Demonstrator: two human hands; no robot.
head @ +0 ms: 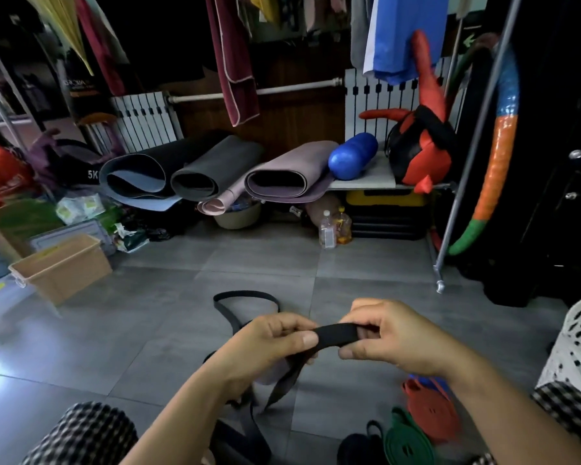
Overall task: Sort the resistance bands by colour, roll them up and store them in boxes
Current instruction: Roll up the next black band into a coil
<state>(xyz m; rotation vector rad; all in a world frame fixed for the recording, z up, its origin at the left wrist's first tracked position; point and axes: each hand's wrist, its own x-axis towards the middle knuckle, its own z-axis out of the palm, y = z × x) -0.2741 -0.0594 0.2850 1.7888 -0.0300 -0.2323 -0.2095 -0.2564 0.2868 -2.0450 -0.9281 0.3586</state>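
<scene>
The grey tiled floor (148, 330) carried everything. A beige plastic box (61, 266) stood at the far left, well apart from both grips. The black resistance band (337, 334) was held above the floor between the grips. The left grip (269, 344) pinched it with thumb and curled fingers, and the right grip (393, 337) was closed around its folded end. Its remaining length hung under the left grip and lay looped on the floor. Below the right grip lay a red band (431, 409) and a green band (405, 441).
</scene>
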